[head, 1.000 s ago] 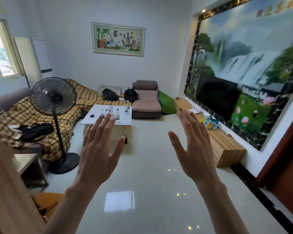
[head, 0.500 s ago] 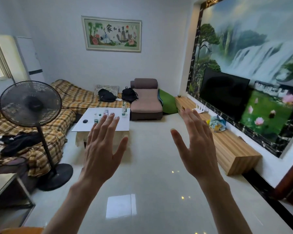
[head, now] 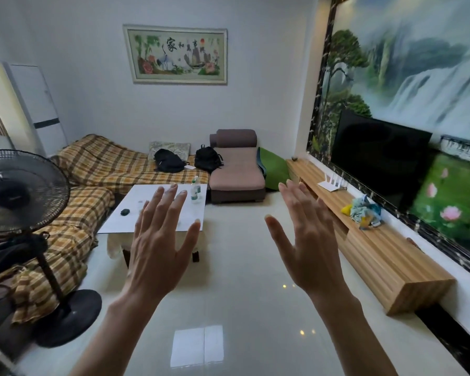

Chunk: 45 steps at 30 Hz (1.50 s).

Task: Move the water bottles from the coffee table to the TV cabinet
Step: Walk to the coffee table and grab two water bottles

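A white-topped coffee table (head: 136, 210) stands ahead on the left. On its far right corner two clear water bottles (head: 195, 189) with green labels stand upright. Other bottles on the table are hidden behind my left hand (head: 158, 242), which is raised in front of it with straight spread fingers and holds nothing. My right hand (head: 307, 242) is raised the same way, empty, over the floor. The long wooden TV cabinet (head: 385, 256) runs along the right wall under the black television (head: 377, 156).
A black standing fan (head: 22, 194) is at near left beside a plaid-covered sofa (head: 92, 169) with two black backpacks. A brown armchair (head: 236, 169) sits at the back. On the cabinet lie a white router (head: 331, 184) and a crumpled cloth bundle (head: 364, 211). A small dark object (head: 124, 212) rests on the table.
The view has advanced into the room, so the coffee table and TV cabinet are closer and larger. Both hands stay raised and spread, empty.
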Motion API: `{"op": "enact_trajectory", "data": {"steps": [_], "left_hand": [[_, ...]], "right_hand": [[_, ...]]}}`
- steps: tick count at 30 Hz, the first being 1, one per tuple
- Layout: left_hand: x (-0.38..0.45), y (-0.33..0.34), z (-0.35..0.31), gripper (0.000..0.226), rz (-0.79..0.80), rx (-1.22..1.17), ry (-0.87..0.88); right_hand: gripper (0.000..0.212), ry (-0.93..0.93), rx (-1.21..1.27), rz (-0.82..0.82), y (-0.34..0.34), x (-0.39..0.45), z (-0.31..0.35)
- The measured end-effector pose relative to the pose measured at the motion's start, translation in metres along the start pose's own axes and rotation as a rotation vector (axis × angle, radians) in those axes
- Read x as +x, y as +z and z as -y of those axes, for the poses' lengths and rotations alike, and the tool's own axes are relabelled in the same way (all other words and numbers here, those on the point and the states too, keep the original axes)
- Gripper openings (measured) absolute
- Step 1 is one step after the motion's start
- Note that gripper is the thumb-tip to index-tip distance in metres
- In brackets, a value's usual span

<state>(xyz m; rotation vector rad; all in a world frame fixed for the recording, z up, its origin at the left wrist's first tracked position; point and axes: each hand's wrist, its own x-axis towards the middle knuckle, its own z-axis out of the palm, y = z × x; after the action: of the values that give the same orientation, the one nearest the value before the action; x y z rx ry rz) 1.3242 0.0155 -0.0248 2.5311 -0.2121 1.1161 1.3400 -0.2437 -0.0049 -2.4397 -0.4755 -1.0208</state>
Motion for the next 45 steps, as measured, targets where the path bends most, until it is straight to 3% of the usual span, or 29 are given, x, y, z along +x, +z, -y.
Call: {"op": "enact_trajectory", "data": {"steps": [13, 28, 39, 45], "left_hand": [[0.148, 0.197, 0.102, 0.063, -0.009, -0.010, -0.006], [0.324, 0.402, 0.185, 0.064, 0.071, -0.038, 0.012], [0.446, 0.573, 0.228, 0.063, 0.102, -0.022, 0.018], [0.513, 0.648, 0.251, 0.062, 0.082, 0.014, -0.065]], "right_hand": [[0.065, -0.061, -0.039, 0.024, 0.168, 0.161, -0.117], [0.067, 0.031, -0.085, 0.115, 0.341, 0.321, -0.256], [0.074, 0.004, 0.087, 0.205, 0.486, 0.441, -0.398], [0.074, -0.058, 0.148, 0.241, 0.557, 0.523, -0.462]]}}
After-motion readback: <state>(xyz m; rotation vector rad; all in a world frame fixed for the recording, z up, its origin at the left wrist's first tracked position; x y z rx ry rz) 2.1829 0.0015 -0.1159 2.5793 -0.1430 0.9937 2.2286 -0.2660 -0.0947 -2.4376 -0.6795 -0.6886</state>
